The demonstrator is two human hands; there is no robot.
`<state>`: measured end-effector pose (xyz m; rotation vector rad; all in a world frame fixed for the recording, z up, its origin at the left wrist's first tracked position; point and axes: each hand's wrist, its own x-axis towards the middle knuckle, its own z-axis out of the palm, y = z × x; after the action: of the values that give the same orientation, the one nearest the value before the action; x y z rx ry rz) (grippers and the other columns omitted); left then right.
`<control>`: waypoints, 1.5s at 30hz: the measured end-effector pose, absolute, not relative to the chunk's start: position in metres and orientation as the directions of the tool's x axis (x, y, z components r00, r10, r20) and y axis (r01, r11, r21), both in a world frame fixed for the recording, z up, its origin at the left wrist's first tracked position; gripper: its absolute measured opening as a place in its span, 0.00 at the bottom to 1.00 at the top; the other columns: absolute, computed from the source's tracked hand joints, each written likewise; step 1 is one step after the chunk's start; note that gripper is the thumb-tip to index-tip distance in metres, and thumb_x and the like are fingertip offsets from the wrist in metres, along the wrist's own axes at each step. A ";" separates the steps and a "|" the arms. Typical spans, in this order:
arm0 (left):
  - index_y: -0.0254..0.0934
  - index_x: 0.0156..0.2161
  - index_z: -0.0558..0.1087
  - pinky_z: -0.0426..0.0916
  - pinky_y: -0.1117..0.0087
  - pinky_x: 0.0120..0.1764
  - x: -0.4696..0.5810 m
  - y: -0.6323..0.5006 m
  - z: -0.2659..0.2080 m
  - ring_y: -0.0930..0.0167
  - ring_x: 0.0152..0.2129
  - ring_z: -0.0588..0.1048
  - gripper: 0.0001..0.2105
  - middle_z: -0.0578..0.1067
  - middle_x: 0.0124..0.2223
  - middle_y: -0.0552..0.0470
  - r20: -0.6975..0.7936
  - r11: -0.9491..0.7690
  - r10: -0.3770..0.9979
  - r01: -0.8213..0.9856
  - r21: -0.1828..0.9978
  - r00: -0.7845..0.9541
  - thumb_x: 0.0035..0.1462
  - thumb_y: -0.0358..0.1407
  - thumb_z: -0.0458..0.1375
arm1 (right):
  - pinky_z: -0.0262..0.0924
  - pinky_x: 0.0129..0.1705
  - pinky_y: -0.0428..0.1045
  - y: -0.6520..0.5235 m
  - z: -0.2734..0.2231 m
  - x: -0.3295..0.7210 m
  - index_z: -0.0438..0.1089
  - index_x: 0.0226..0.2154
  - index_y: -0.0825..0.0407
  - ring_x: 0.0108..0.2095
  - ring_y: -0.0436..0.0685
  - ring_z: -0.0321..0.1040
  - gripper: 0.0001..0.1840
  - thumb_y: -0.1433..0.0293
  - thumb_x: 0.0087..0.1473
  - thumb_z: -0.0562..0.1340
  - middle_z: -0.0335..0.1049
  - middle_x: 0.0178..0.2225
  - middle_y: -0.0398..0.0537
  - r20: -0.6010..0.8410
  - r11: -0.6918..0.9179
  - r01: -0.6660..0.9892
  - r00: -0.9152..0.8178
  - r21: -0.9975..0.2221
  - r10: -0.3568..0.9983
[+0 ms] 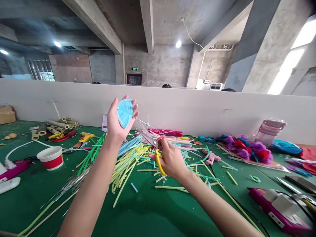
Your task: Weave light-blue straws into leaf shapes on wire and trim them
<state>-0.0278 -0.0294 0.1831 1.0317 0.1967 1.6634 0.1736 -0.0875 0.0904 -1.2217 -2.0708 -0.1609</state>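
While my left hand (115, 126) held up a light-blue, fan-shaped, fuzzy-looking piece (125, 113), palm behind it and fingers half-curled around it, my right hand (170, 156) was closed on the yellow-handled metal scissors (155, 144). Critical relation: the piece lay up and to the left of my right-hand grip, just beyond the blade tips, within the left hand. Its long axis stood nearly upright; the blades pointed up and leftward, across that axis. Thin, pale wire (138, 119) ran rightward from the left hand to a small blue bead-like bit (147, 124), close to the blades; I could not tell whether blades and wire touched. The piece showed curved, paler bands and tapered toward its lower end. Below and between both grips, pale-yellow flexible strips (120, 176) lay loose on the dark-green tabletop (148, 214).
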 end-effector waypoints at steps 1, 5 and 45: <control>0.42 0.49 0.72 0.73 0.65 0.43 -0.026 -0.032 0.184 0.67 0.43 0.78 0.19 0.79 0.46 0.47 0.528 -0.374 0.849 -0.700 0.609 0.005 0.61 0.50 0.52 | 0.51 0.27 0.48 -0.087 0.092 0.165 0.60 0.39 0.49 0.28 0.57 0.68 0.17 0.52 0.60 0.56 0.71 0.36 0.49 0.635 0.546 0.804 -0.299 -0.234 0.713; 0.41 0.51 0.71 0.74 0.63 0.43 -0.019 -0.038 0.186 0.65 0.44 0.77 0.21 0.78 0.46 0.45 0.523 -0.342 0.851 -0.713 0.612 0.041 0.62 0.52 0.49 | 0.46 0.25 0.47 -0.083 0.091 0.147 0.62 0.36 0.50 0.26 0.56 0.68 0.20 0.50 0.60 0.55 0.74 0.35 0.51 0.641 0.511 0.838 -0.289 -0.190 0.711; 0.40 0.42 0.71 0.70 0.69 0.34 -0.008 -0.019 0.177 0.68 0.34 0.78 0.23 0.76 0.37 0.47 0.311 -0.192 0.949 -0.875 0.445 -0.050 0.65 0.52 0.40 | 0.35 0.23 0.48 -0.071 0.081 0.154 0.69 0.40 0.53 0.26 0.55 0.71 0.23 0.53 0.66 0.49 0.75 0.31 0.49 0.594 0.370 0.927 -0.335 0.067 0.732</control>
<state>-0.0085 -0.0193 0.1775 0.6291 0.1549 1.6507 0.1537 -0.0709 0.0807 -1.4327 -2.1650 -0.5526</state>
